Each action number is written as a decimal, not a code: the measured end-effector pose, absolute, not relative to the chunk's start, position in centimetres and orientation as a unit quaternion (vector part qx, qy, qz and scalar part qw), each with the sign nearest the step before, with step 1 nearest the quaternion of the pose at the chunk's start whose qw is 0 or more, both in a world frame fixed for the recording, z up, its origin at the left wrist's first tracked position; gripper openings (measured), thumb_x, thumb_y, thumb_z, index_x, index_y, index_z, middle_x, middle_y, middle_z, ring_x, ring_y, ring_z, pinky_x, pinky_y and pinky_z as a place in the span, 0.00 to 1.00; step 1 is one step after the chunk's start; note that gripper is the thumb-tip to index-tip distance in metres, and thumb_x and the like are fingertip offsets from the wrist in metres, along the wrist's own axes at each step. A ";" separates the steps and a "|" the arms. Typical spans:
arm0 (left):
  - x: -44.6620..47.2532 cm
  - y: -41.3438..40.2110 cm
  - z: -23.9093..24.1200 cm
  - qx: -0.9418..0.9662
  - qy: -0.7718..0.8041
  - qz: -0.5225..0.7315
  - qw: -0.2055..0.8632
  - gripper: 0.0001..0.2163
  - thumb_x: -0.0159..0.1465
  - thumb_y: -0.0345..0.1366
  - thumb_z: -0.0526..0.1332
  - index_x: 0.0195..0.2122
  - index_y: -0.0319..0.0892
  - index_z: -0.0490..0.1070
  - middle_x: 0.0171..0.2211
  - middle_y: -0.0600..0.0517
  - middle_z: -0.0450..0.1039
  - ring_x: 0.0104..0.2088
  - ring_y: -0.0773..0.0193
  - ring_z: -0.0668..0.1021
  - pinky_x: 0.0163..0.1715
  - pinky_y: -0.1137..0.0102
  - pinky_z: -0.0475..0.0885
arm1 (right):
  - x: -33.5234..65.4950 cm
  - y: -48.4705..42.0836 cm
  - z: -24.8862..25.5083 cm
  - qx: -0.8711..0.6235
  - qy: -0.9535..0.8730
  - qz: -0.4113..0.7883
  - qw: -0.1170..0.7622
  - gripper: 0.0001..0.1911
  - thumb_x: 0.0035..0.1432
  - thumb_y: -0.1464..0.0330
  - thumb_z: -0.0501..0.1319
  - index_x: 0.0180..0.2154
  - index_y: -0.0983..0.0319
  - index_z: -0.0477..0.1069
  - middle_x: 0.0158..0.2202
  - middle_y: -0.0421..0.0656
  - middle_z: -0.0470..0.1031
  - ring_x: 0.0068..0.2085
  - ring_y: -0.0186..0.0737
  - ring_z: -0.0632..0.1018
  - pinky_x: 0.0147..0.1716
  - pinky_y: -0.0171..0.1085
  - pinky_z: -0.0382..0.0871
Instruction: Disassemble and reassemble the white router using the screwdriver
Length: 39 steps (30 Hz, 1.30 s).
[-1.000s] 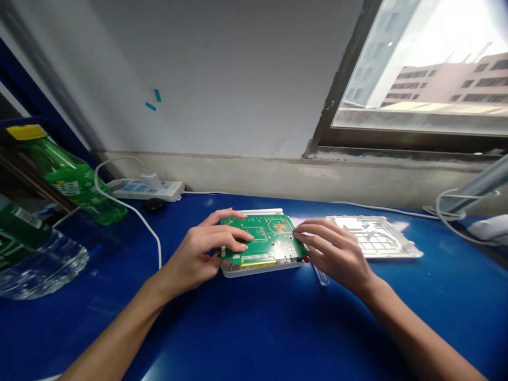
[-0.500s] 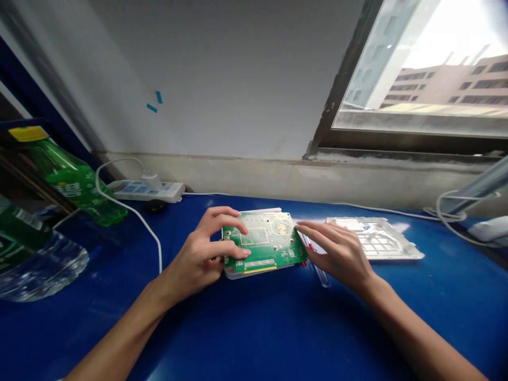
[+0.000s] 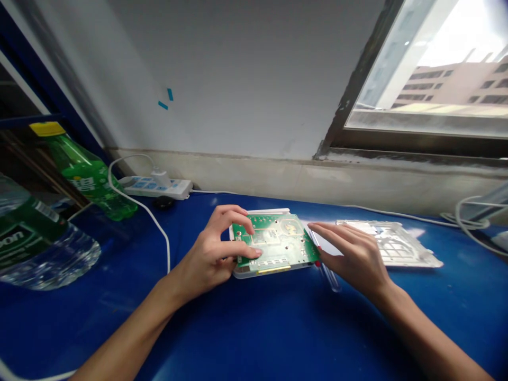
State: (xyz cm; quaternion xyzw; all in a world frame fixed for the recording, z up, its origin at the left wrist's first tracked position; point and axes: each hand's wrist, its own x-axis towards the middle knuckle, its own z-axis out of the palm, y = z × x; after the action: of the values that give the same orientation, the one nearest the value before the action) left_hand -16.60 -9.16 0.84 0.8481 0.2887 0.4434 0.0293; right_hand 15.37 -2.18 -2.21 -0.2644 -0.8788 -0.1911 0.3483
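A green circuit board (image 3: 283, 241) with several screws sits in a white plastic housing (image 3: 254, 273) on the blue table. My left hand (image 3: 216, 243) grips the left end of the board, its fingertips pressed on the top face and its other fingers curled at the side. At the right end, my right hand (image 3: 353, 251) has its fingers stretched out beside the board's edge; whether the fingertips touch it I cannot tell. Under that hand lies a clear-handled tool (image 3: 331, 279) with a bit of red near the board; its far end is hidden.
A white plastic cover (image 3: 413, 248) lies to the right. At the left stand a large water bottle (image 3: 59, 254) and a green soda bottle (image 3: 93, 182). Behind are a power strip (image 3: 180, 189), a small black object (image 3: 163, 202) and a white cable (image 3: 161, 227). A window (image 3: 432, 84) is at upper right.
The whole view has shifted, so everything appears further right. My right fingertips seem slightly further off the board's corner. My left hand keeps its grip.
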 end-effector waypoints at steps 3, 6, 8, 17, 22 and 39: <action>-16.6 -9.0 0.7 0.857 0.283 0.431 0.024 0.20 0.62 0.14 0.59 0.44 0.46 0.79 0.47 0.47 0.72 0.56 0.54 0.70 0.53 0.55 0.72 | 15.6 -2.1 -2.4 -0.269 -0.882 -0.179 0.343 0.17 0.62 0.73 0.64 0.52 0.60 0.78 0.46 0.47 0.85 0.37 0.48 0.85 0.37 0.46 0.79; -16.6 -8.9 0.5 0.869 0.273 0.412 0.035 0.19 0.64 0.16 0.59 0.47 0.45 0.77 0.46 0.47 0.76 0.54 0.55 0.73 0.53 0.57 0.73 | 15.6 -2.2 -2.3 -0.269 -0.886 -0.175 0.334 0.19 0.63 0.75 0.61 0.54 0.58 0.76 0.48 0.47 0.84 0.38 0.47 0.85 0.37 0.45 0.79; -16.7 -8.9 0.5 0.871 0.275 0.403 0.056 0.18 0.66 0.17 0.58 0.50 0.44 0.76 0.46 0.47 0.77 0.52 0.58 0.76 0.52 0.59 0.74 | 15.5 -2.2 -2.3 -0.269 -0.890 -0.164 0.330 0.20 0.63 0.77 0.59 0.54 0.59 0.77 0.49 0.47 0.84 0.39 0.47 0.86 0.36 0.44 0.79; -16.5 -9.3 0.8 0.802 0.361 0.456 0.136 0.13 0.68 0.26 0.65 0.51 0.47 0.78 0.47 0.50 0.81 0.48 0.60 0.82 0.51 0.67 0.77 | 14.2 -2.5 -2.2 -0.345 -0.852 0.056 0.390 0.10 0.63 0.72 0.61 0.42 0.59 0.81 0.39 0.45 0.86 0.37 0.45 0.85 0.35 0.41 0.80; -15.9 -9.4 0.9 0.665 0.469 0.507 0.283 0.17 0.65 0.37 0.70 0.55 0.49 0.76 0.48 0.51 0.82 0.47 0.56 0.83 0.48 0.65 0.80 | 13.7 -2.6 -1.5 -0.392 -0.802 0.193 0.407 0.08 0.62 0.61 0.67 0.36 0.59 0.82 0.34 0.44 0.85 0.34 0.45 0.84 0.33 0.40 0.78; -16.3 -8.1 0.0 0.458 0.517 0.525 0.497 0.23 0.59 0.42 0.74 0.53 0.39 0.79 0.38 0.46 0.85 0.40 0.57 0.86 0.40 0.70 0.78 | 13.6 -2.8 -1.1 -0.419 -0.763 0.339 0.356 0.27 0.58 0.54 0.70 0.55 0.57 0.74 0.31 0.41 0.80 0.37 0.46 0.83 0.41 0.44 0.78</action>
State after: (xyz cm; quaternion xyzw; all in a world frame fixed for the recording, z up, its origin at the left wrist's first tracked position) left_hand -16.34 -8.13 0.00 0.4576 0.5167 0.5255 0.4974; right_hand 13.65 -2.76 -1.09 -0.4189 -0.7633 0.3394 0.3559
